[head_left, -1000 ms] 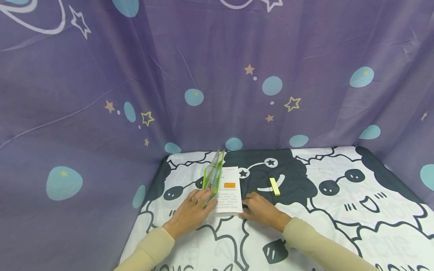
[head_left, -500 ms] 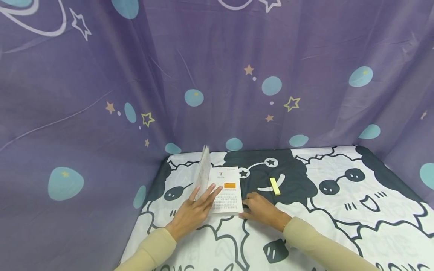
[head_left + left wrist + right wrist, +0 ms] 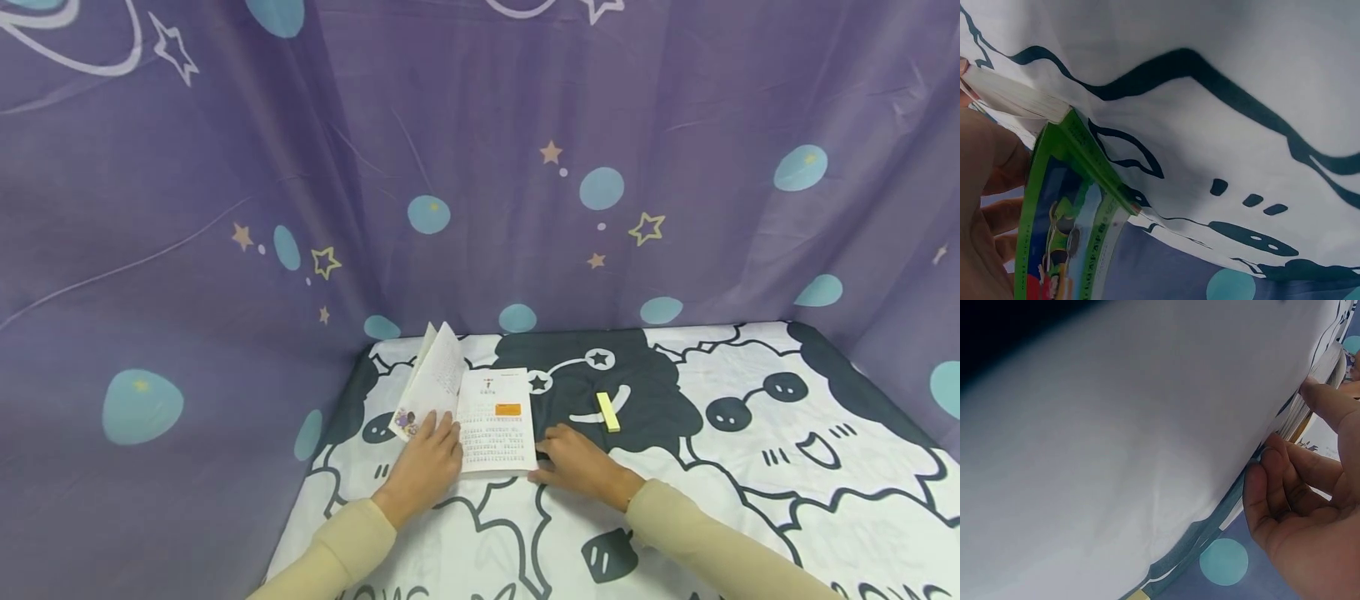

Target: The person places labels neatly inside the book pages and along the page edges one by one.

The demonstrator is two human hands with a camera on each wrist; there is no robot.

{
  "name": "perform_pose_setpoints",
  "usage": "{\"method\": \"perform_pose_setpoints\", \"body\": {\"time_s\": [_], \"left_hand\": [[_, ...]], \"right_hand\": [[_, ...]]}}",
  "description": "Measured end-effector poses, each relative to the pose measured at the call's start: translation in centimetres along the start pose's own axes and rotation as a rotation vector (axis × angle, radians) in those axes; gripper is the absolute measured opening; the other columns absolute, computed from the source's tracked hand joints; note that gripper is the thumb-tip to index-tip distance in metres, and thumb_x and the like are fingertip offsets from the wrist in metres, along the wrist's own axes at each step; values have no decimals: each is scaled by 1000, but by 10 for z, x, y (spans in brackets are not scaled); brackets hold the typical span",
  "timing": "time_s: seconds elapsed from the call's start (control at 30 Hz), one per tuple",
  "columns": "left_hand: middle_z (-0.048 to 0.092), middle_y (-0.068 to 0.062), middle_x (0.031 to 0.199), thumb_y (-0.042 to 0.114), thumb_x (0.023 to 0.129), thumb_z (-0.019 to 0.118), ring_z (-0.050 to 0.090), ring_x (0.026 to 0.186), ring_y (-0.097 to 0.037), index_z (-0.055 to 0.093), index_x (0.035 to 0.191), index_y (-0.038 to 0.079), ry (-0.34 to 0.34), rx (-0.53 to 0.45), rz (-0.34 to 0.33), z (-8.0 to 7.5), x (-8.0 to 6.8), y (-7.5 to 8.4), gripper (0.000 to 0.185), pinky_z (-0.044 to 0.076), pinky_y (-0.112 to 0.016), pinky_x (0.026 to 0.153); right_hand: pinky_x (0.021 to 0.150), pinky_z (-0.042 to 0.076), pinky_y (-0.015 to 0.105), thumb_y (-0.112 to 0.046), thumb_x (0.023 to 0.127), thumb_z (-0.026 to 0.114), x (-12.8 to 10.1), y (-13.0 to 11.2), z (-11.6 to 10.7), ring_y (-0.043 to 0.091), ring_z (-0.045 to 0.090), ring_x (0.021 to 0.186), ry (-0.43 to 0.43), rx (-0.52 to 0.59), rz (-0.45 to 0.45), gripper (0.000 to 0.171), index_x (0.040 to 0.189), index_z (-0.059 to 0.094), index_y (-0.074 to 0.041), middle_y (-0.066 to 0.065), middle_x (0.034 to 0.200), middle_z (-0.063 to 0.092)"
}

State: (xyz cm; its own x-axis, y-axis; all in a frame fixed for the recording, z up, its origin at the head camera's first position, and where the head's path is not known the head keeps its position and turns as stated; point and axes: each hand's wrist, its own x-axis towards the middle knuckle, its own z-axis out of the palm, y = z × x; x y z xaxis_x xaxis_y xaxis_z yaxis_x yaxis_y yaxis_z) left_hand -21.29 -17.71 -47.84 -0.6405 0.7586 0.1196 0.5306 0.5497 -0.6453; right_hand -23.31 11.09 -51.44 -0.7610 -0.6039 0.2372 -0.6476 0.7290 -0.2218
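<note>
An open book point(image 3: 495, 446) lies on the printed cloth, its right-hand page flat and showing lines of text and an orange box. The left-hand pages point(image 3: 438, 379) stand partly raised, leaning to the left. On their lower part near the fold, my left hand point(image 3: 422, 462) rests with its fingers extended together. The left wrist view shows the green illustrated cover point(image 3: 1063, 212) beside that hand. At the book's lower right corner, my right hand point(image 3: 581, 468) grips the edges between thumb and index finger; in the right wrist view, its other fingers point(image 3: 1272, 481) are curled.
A small pale yellow block point(image 3: 608, 412) lies on the cloth point(image 3: 675, 517) to the right of the book. Behind the surface and at its sides hangs a purple curtain point(image 3: 480, 167) with stars and blue dots.
The book's cover and front pages have swung over to the left, uncovering the right-hand page. My left hand has followed onto the turned pages. My right hand has stayed at the corner.
</note>
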Motion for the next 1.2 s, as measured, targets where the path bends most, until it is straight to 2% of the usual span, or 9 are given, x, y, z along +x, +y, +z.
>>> {"method": "perform_pose_setpoints", "body": {"time_s": [0.1,0.27,0.43,0.53,0.63,0.8,0.9,1.0,1.2], "left_hand": [[69,-17,124,27,88,73,59,125,-38,76,110,4,-9,-36,-39,2,1,0,31,43,-55,111],[70,-17,112,21,89,72,63,107,-34,75,104,2,31,-120,-119,9,1,-5,23,54,-49,91],[69,-17,118,25,92,72,62,107,-32,73,115,2,4,-221,-176,16,0,-12,33,56,-47,85],[67,-15,121,28,95,69,61,110,-31,71,123,3,-40,-263,-190,18,-1,-15,38,56,-47,86],[66,-11,117,32,100,65,61,104,-27,69,127,4,-67,-302,-196,21,-2,-18,39,56,-44,81],[63,-9,116,35,103,64,59,98,-23,66,132,4,-66,-419,-182,25,-5,-25,43,57,-38,72],[62,-12,125,36,102,65,59,104,-25,63,136,1,-89,-523,-176,27,-5,-31,49,59,-39,76],[59,-17,134,38,96,69,59,114,-33,59,142,0,-132,-618,-190,27,-5,-38,61,59,-44,88],[51,-22,144,39,87,73,51,130,-43,53,148,2,-174,-731,-234,33,-7,-42,74,50,-54,106]], "right_hand": [[68,52,30,-41,85,85,0,0,0,11,49,78,-12,0,10,46,107,79,-2,-1,87,63],[69,52,30,-42,85,85,0,0,-1,12,49,78,-20,-8,11,46,108,79,-2,-1,88,63],[68,52,28,-41,85,86,1,0,-1,10,48,77,-14,-22,7,46,108,79,-3,-2,86,62],[67,51,28,-41,85,86,2,0,-2,10,48,76,-19,-17,5,45,109,79,-3,-3,85,62],[66,50,28,-42,84,86,3,0,-2,11,48,76,-25,-9,7,46,109,79,-3,-2,85,62],[66,51,29,-43,84,86,2,0,0,11,48,76,-29,-5,12,48,109,79,-1,0,86,63],[66,51,29,-43,84,86,2,1,1,11,49,76,-33,-1,17,48,108,79,-1,0,86,63],[66,51,29,-42,85,85,2,0,-1,11,49,76,-37,4,21,48,108,79,-1,0,86,64],[66,51,28,-42,85,85,2,1,-2,11,49,76,-45,8,22,48,109,79,-2,0,86,64]]}}
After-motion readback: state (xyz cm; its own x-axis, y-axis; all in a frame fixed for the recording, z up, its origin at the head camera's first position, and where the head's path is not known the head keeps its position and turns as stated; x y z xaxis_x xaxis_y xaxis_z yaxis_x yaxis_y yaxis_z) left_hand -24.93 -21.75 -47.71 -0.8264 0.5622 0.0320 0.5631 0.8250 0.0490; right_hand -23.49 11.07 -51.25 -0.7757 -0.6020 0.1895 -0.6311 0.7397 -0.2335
